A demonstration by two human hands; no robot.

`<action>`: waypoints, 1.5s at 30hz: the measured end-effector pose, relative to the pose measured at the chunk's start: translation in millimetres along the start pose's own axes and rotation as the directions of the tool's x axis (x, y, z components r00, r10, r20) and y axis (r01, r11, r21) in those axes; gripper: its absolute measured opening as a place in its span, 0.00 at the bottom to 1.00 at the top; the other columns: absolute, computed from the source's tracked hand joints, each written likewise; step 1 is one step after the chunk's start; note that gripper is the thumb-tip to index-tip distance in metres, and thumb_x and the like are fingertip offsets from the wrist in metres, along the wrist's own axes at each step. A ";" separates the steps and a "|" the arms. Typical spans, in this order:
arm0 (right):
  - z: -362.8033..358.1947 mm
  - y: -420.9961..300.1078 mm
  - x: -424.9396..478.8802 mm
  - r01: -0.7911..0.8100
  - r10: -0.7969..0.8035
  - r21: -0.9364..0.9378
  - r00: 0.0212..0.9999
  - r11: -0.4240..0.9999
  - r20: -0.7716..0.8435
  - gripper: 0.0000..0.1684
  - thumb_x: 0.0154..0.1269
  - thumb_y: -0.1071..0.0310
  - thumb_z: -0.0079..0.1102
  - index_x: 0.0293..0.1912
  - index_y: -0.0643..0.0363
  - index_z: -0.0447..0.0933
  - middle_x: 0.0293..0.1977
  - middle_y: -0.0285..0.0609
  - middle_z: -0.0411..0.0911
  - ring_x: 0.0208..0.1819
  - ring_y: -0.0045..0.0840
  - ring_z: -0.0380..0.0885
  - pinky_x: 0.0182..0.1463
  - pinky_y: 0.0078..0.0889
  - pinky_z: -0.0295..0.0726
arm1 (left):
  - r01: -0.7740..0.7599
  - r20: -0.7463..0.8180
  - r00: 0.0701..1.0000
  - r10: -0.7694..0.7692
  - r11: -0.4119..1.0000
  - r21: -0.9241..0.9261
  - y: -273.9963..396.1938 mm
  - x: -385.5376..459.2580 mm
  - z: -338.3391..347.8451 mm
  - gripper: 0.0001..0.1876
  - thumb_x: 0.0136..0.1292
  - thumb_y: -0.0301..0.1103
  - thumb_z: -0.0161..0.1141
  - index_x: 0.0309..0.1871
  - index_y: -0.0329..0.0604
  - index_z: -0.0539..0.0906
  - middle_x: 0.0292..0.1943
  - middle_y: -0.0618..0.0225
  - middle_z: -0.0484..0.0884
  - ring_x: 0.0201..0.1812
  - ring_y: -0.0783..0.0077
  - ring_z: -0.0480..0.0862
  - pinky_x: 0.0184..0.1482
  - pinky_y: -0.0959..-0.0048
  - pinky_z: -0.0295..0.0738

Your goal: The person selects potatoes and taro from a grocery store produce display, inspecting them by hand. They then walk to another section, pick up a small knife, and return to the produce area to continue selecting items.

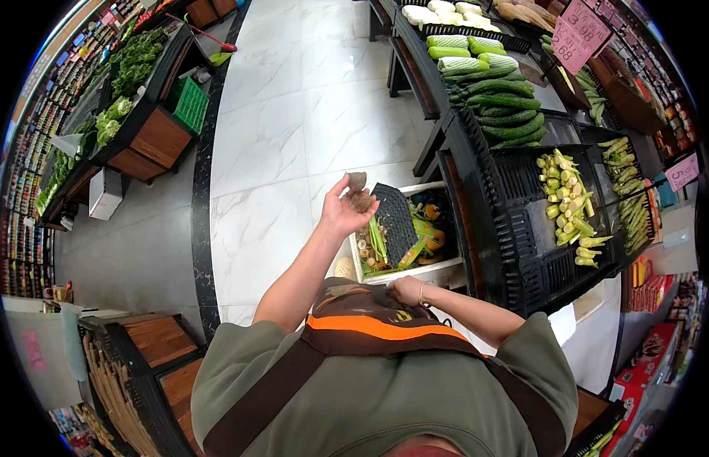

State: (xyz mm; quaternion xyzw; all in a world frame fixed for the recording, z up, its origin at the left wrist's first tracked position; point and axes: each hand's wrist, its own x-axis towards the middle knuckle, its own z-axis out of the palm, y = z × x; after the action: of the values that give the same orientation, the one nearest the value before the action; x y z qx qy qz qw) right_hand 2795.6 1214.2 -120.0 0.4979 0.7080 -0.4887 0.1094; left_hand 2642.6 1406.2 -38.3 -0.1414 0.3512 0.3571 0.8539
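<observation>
My left hand (346,212) is raised in front of me, palm up, with brown root vegetable pieces (357,181) resting in its curled fingers. They look like two lumps, one above the other. Below and to the right of that hand, a white foam box (410,275) stands on the floor. Inside it are a black textured mat (393,223), green stalks (377,243), yellow-green packaging (423,237) and mixed vegetable scraps. At my waist, my right hand (407,290) touches the dark apron (360,300); its fingertips are partly hidden there.
At right stands a black vegetable rack (491,228) with cucumbers (506,105), light green stems (566,197) and netted gourds (449,41). A wooden-sided stand (160,137) holds leafy greens at left, beside a green crate (189,105). Tiled floor (263,148) runs between them.
</observation>
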 end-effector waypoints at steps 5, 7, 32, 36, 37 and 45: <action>-3.3 -7.8 9.6 -0.180 0.083 0.406 0.966 0.896 0.244 0.20 0.57 0.72 0.46 0.47 0.62 0.80 0.41 0.50 0.83 0.41 0.33 0.79 0.48 0.38 0.76 | 0.014 0.085 0.996 -0.023 0.994 0.109 0.7 -0.7 9.3 0.24 0.59 0.45 0.67 0.50 0.38 0.74 0.45 0.58 0.77 0.51 0.56 0.75 0.65 0.53 0.65; -11.1 -28.1 17.2 -0.203 0.075 0.461 0.957 0.864 0.281 0.20 0.62 0.67 0.49 0.53 0.60 0.78 0.47 0.46 0.80 0.42 0.30 0.77 0.49 0.37 0.75 | 0.011 0.133 0.991 -0.030 0.990 0.140 2.7 3.7 8.7 0.27 0.62 0.45 0.65 0.56 0.35 0.72 0.51 0.54 0.74 0.57 0.53 0.72 0.67 0.51 0.65; -8.1 -8.5 13.1 0.092 -0.157 0.309 0.969 0.946 0.192 0.20 0.63 0.64 0.50 0.52 0.60 0.77 0.48 0.47 0.81 0.46 0.34 0.77 0.52 0.37 0.75 | 0.037 0.303 0.933 -0.194 0.889 0.457 -12.6 -15.4 9.7 0.21 0.71 0.40 0.52 0.59 0.33 0.72 0.54 0.50 0.74 0.59 0.46 0.73 0.68 0.45 0.65; -12.3 -0.3 -2.8 0.055 -0.120 0.272 0.966 0.961 0.227 0.20 0.63 0.65 0.51 0.52 0.61 0.77 0.48 0.47 0.81 0.46 0.35 0.77 0.52 0.37 0.75 | 0.032 0.258 0.954 -0.150 0.910 0.413 -15.3 -23.9 -1.1 0.23 0.70 0.40 0.54 0.61 0.31 0.70 0.56 0.51 0.72 0.64 0.42 0.69 0.70 0.43 0.61; -12.3 2.4 -6.9 0.046 -0.112 0.264 0.965 0.963 0.238 0.20 0.63 0.65 0.51 0.52 0.61 0.77 0.48 0.47 0.81 0.47 0.35 0.77 0.52 0.37 0.75 | 0.042 0.245 0.957 -0.154 0.912 0.409 -15.2 -27.3 -2.5 0.23 0.70 0.40 0.54 0.60 0.32 0.70 0.56 0.52 0.72 0.64 0.44 0.69 0.71 0.43 0.60; -13.1 -1.5 0.9 0.062 -0.128 0.273 0.964 0.960 0.232 0.20 0.62 0.65 0.51 0.52 0.61 0.77 0.48 0.47 0.81 0.47 0.35 0.78 0.52 0.37 0.75 | 0.066 0.199 0.968 -0.150 0.924 0.378 -15.2 -39.7 -9.7 0.23 0.69 0.40 0.55 0.60 0.34 0.72 0.56 0.54 0.71 0.63 0.51 0.70 0.70 0.44 0.61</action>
State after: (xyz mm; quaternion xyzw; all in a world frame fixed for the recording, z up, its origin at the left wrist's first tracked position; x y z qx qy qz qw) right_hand 2798.3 1225.1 -113.1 0.4084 0.6408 -0.6414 0.1058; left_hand 2628.7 1370.4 -17.6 0.0431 0.3050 0.2508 0.9177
